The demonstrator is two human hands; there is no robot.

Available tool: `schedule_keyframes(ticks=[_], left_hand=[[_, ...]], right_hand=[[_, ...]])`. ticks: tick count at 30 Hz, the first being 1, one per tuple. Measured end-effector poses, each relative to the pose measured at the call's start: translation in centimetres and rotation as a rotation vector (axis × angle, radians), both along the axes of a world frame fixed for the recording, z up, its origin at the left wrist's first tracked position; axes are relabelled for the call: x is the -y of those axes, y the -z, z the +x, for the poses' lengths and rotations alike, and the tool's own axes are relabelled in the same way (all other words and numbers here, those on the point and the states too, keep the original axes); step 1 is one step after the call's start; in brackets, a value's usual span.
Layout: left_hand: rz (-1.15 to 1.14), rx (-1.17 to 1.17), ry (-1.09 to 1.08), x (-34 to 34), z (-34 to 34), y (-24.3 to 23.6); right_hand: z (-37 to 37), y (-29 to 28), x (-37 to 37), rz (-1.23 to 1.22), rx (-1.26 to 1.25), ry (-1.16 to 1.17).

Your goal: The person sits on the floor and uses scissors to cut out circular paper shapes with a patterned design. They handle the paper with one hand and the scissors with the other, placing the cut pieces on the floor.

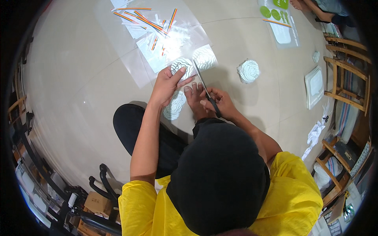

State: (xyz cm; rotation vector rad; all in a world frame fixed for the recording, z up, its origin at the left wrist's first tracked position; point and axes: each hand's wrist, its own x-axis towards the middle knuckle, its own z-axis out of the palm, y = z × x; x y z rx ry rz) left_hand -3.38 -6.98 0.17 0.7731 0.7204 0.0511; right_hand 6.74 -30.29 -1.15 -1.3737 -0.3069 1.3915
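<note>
My left hand (pixel 168 84) pinches a round white paper piece (pixel 182 67) with dark wavy lines, thumb on top. In my right hand (pixel 221 103) is a pair of scissors (pixel 201 80) with black handles; its blades point away from me, close along the right edge of the held piece. Whether the blades touch the paper I cannot tell. Just beyond them lies another wavy-patterned white piece (pixel 204 57). More patterned paper (pixel 174 105) rests on the floor below my left hand, beside my bare foot (pixel 193 96).
A clear plastic sheet (pixel 132 70) carries rainbow-striped strips (pixel 149 20) and white scraps. To the right sits a stack of round patterned pieces (pixel 249 71). Farther right are a white pad stack (pixel 314 87) and wooden chairs (pixel 346 74). Another person's arm (pixel 319 11) shows top right.
</note>
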Motion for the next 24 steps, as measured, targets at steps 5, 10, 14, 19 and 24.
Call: schedule_keyframes(ticks=[5,10,14,19,24], left_hand=[[-0.006,-0.004,0.002,-0.1,0.0,-0.4],[-0.025,0.008,0.0,0.0,0.0,-0.7],[0.006,-0.003,0.038,0.0,0.0,-0.5],[0.009,0.001,0.044,-0.1,-0.1,-0.3],[0.013,-0.014,0.023,0.1,0.0,-0.4]], right_hand=[[-0.3,0.1,-0.8,0.024,0.004,0.028],[-0.1,-0.3,-1.2,0.018,0.013,0.044],[0.1,0.0,-1.2,0.017,0.023,0.032],[0.5,-0.1,-1.2,-0.009,-0.014,0.007],[0.5,-0.2,-1.3,-0.033,-0.008,-0.001]])
